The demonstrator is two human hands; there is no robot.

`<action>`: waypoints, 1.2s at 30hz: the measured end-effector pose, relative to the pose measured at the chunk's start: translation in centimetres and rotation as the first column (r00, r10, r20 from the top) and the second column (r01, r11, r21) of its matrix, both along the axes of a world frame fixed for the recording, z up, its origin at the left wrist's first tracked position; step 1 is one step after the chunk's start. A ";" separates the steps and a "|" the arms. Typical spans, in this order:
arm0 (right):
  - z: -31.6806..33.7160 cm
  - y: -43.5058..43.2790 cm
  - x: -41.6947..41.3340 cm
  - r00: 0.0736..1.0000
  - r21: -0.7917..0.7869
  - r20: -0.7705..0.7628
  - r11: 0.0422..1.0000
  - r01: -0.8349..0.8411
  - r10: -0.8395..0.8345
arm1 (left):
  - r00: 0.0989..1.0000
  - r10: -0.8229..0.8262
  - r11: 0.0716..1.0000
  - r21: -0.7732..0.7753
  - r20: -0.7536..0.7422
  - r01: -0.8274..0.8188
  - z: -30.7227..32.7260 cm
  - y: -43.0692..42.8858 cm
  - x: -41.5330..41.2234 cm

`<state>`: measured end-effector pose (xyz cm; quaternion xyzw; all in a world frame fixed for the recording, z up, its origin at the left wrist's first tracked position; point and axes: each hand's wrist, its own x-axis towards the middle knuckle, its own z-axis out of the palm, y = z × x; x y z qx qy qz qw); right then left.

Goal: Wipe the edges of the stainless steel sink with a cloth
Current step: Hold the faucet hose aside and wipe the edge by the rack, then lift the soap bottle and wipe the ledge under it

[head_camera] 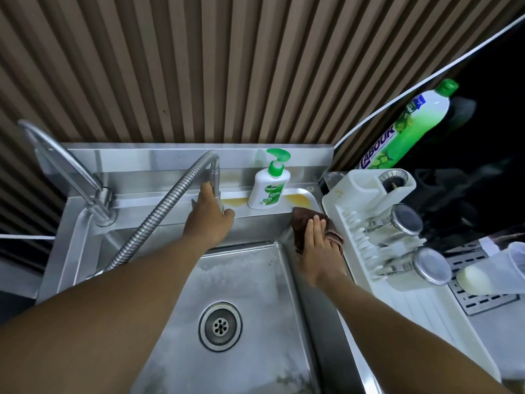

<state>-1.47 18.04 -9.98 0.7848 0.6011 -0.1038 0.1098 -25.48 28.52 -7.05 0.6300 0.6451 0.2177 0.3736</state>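
Head view: right hand lies flat, fingers spread, palm pressing the cloth down on the back-right corner of the sink rim; a flat press, not a pinch. Left hand has its grip wrapped around the base of the hose tap on the back ledge, likely bracing. Cloth is brown, bunched, sitting where the right rim meets the back ledge, just beside the white rack and close to the soap. Yellowish stains show on the ledge either side of the soap. Step in hand: wiping the right/back corner edge. Next move likely calls for dragging the cloth left along the back ledge through the stains, which means lifting or shifting the soap and working around the tap base; or running down the right rim toward the front, keeping clear of the rack. Front and left rims look unwiped, can't confirm.
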 end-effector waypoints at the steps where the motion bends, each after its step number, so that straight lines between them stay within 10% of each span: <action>1: 0.1 -0.5 -0.3 1.000 0.024 0.015 0.999 0.023 -0.023 | 1.000 0.002 1.000 -0.018 0.002 -0.002 0.1 0.0 0.0; 13: -0.6 3.5 -1.0 0.991 0.044 -0.006 0.990 0.132 -0.132 | 0.985 0.175 0.911 0.377 0.012 -0.166 2.3 -5.5 2.8; 36: -3.3 3.5 -0.1 0.992 0.219 -0.086 0.969 0.111 -0.094 | 0.996 -0.078 0.997 0.034 0.053 0.076 4.7 1.4 6.6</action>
